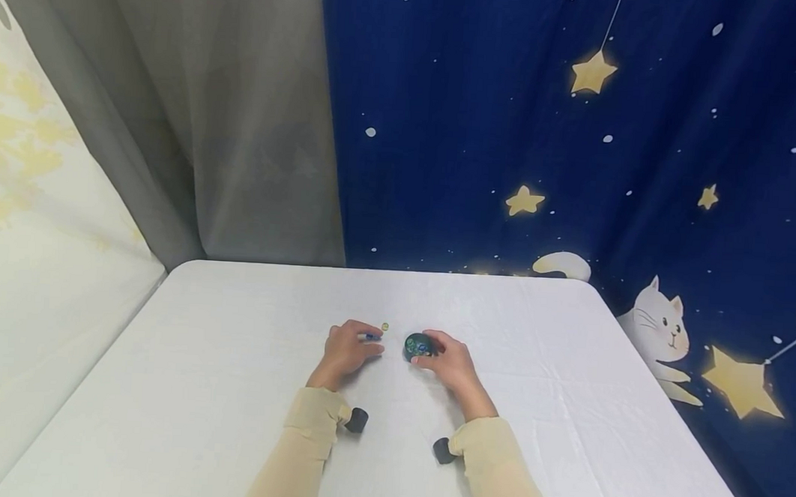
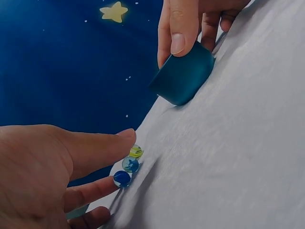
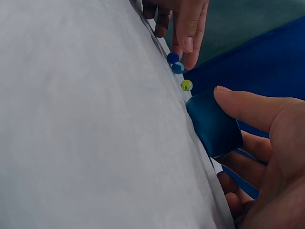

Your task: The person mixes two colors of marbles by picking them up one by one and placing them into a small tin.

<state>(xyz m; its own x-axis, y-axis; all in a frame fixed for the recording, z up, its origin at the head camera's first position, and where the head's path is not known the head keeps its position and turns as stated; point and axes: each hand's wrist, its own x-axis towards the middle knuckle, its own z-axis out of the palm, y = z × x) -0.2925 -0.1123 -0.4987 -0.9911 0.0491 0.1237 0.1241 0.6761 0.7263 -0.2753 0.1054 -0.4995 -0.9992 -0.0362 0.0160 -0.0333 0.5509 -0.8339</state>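
Note:
My right hand grips a small teal cup from its right side, thumb on the near wall and fingers round the far side. In the head view, blue and green marbles show inside the cup's mouth. Left of the cup, three loose glass marbles lie on the white cloth: a yellow-green one, a light blue one and a dark blue one. My left hand is at these marbles, thumb and fingers apart, a fingertip touching or very near the dark blue one.
A white cloth covers the table, whose far edge meets a grey curtain and a dark blue curtain with stars and a cat. Black wrist mounts sit on both beige sleeves.

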